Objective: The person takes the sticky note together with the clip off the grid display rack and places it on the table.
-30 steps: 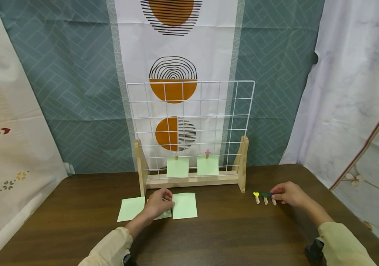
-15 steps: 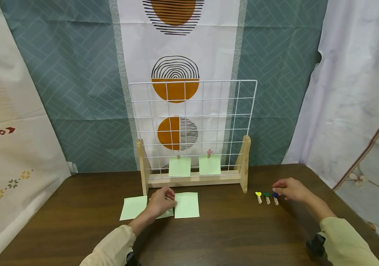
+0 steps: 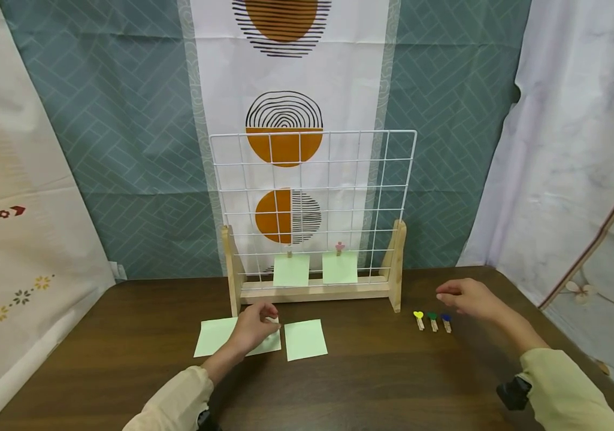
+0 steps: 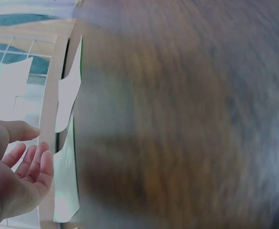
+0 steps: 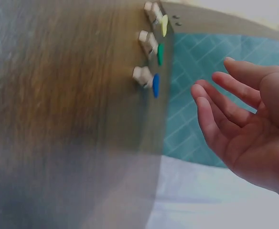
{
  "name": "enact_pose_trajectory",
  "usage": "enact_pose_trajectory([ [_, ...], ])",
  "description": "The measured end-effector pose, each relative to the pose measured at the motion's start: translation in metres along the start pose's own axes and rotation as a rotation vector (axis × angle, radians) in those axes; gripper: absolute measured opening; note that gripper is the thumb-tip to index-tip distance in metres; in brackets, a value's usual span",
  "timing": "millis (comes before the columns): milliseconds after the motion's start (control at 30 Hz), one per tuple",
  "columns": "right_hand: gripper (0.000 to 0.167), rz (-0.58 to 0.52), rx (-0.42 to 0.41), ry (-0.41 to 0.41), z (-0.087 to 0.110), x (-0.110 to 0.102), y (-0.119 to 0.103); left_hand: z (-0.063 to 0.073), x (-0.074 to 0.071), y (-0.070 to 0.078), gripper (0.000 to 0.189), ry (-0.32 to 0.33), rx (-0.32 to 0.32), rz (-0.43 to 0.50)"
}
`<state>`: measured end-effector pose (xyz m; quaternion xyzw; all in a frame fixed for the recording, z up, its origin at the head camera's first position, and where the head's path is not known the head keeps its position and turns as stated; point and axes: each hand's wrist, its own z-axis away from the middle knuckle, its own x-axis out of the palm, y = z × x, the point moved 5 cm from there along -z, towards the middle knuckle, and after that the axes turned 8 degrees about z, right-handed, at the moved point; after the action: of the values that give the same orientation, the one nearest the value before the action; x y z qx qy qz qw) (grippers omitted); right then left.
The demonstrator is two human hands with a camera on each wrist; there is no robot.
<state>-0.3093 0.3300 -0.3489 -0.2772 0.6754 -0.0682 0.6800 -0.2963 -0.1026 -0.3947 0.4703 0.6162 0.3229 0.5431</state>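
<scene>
My left hand (image 3: 253, 329) hovers over the middle pale green paper sheet (image 3: 270, 345), partly hiding it. In the left wrist view its thumb and loosely bent fingers stand apart with nothing between them. One paper sheet (image 3: 306, 340) lies just right of this hand, slightly turned, and another sheet (image 3: 214, 336) lies to the left. My right hand (image 3: 471, 297) is raised behind small wooden clothespins, its fingers loosely bent and holding nothing. From left to right these are a yellow heart clothespin (image 3: 419, 321), a green clothespin (image 3: 433, 322) and a blue clothespin (image 5: 146, 80), standing apart in a row.
A white wire grid (image 3: 314, 176) on a wooden stand (image 3: 314, 293) rises at the back of the brown table (image 3: 371, 383). Two green paper sheets hang low on it: a left hanging sheet (image 3: 291, 271) and a right hanging sheet (image 3: 340, 268), each under a clothespin. Patterned cloths surround the table.
The right-hand paper sheet has come away from my left hand and shifted slightly toward me, turning a little. My right hand has lifted off the blue clothespin and moved back.
</scene>
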Motion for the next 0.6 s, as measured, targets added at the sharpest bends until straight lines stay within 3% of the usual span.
enact_pose_trajectory([
  [100, 0.034, 0.002, -0.028, 0.011, -0.001, 0.0, -0.012, -0.001, -0.009, 0.002, 0.018, 0.018, 0.01, -0.017],
  [333, 0.029, 0.132, -0.131, 0.09, -0.007, -0.001, -0.047, -0.004, -0.03, 0.012, 0.015, 0.064, 0.03, -0.037],
  [600, 0.028, 0.11, -0.215, 0.1, -0.019, 0.002, -0.091, -0.002, -0.044, 0.022, 0.02, 0.042, 0.087, -0.088],
])
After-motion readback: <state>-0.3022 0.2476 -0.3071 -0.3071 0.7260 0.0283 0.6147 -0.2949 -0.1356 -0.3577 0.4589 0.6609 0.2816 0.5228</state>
